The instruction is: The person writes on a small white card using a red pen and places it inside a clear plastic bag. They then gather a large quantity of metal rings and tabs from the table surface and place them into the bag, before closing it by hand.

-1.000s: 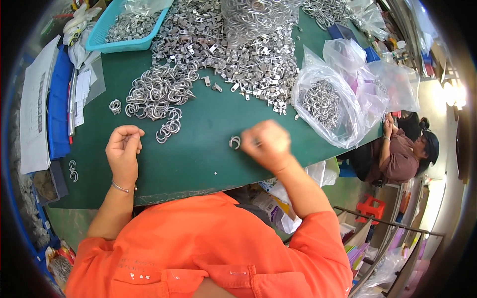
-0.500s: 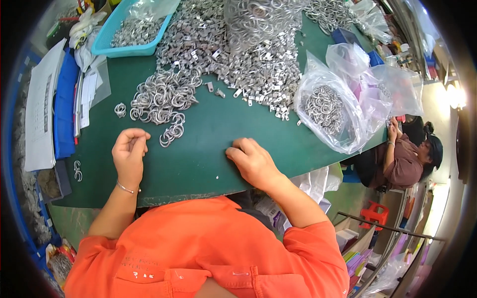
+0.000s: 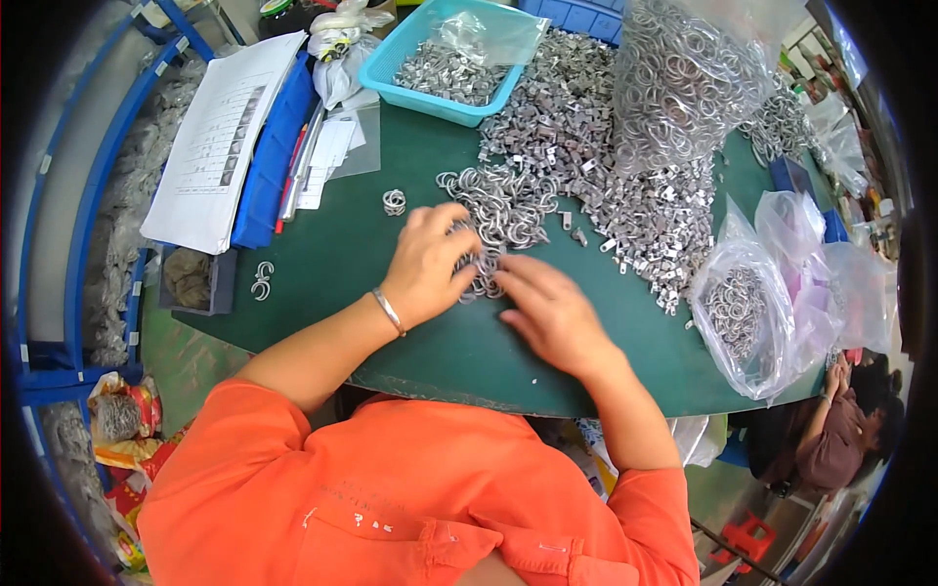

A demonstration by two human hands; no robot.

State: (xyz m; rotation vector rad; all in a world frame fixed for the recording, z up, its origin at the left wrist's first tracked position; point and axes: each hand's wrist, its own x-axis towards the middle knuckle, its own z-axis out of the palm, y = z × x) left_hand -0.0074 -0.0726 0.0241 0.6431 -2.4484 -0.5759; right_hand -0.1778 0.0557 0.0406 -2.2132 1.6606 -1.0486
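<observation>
Rings [image 3: 510, 200] are heaped loose on the surface [image 3: 322, 244], apparently kept within reach of its near edge. The heap's near end is covered by the left hand [image 3: 427, 259], fingers bent; whether any are pinched cannot be told. Beside it the right hand [image 3: 555, 317] is held with thumb and fingers parted. Tabs [image 3: 449, 73] are held in the basket [image 3: 425, 104] toward the far edge, more rings in the tall bag [image 3: 757, 24] and the open bag [image 3: 774, 363].

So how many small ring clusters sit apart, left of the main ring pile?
2: one cluster just above the left hand, another cluster right of the grey box. Any under the hands would be hidden.
</observation>
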